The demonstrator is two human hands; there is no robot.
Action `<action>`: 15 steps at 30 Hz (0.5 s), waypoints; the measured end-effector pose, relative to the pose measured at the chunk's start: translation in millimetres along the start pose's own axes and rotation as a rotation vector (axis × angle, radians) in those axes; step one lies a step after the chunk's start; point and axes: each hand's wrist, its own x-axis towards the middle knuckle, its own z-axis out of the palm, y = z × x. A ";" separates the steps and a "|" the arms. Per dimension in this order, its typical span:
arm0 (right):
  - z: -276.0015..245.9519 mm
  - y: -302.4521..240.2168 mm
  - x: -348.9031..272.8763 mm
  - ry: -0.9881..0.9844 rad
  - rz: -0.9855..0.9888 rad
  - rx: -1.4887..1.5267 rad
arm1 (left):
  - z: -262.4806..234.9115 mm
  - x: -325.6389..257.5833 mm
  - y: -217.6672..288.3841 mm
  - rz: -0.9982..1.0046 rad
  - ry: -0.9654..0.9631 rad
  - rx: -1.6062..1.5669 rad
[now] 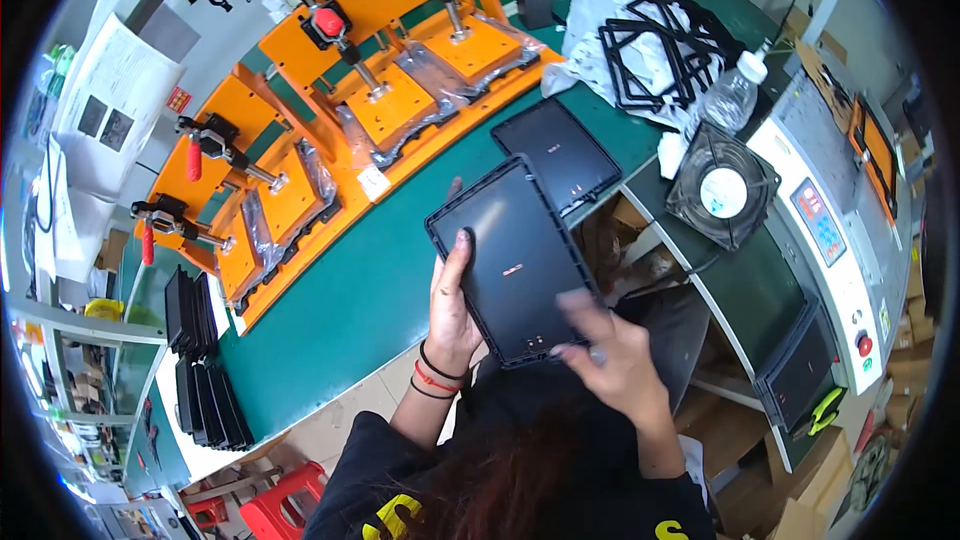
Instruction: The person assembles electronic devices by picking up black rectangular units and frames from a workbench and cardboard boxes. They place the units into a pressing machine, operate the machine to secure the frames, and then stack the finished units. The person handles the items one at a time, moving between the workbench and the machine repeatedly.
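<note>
A black rectangular plastic cover (pixel 507 265) with a raised rim is tilted up in front of me, its flat inner face toward me. My left hand (pixel 453 310) grips it along the left edge, thumb over the rim and fingers behind. Over its lower right corner, my right hand (pixel 615 355) has thumb and fingers apart, the fingertips blurred by motion. Whether they touch the cover I cannot tell. Another black cover (pixel 560 152) of like shape lies on the green table (pixel 340 275) just beyond the held one.
Orange clamp fixtures (pixel 390 120) with red-handled toggle clamps line the table's far side. Stacked black panels (pixel 205 395) stand at left. Black frames (pixel 660 60), a clear bottle (pixel 735 90) and a fan (pixel 722 190) sit at right, beside a machine with a control panel (pixel 818 220).
</note>
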 end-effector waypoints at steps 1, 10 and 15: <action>4.3 -7.6 4.6 -0.156 -0.052 0.003 | -7.3 -0.6 1.9 -0.001 0.026 -0.054; 52.6 6.1 33.6 0.034 -0.061 0.224 | -26.2 44.6 48.1 0.492 -0.008 0.380; 69.5 27.6 49.1 0.044 0.093 0.216 | 12.0 153.0 124.0 1.566 0.070 1.060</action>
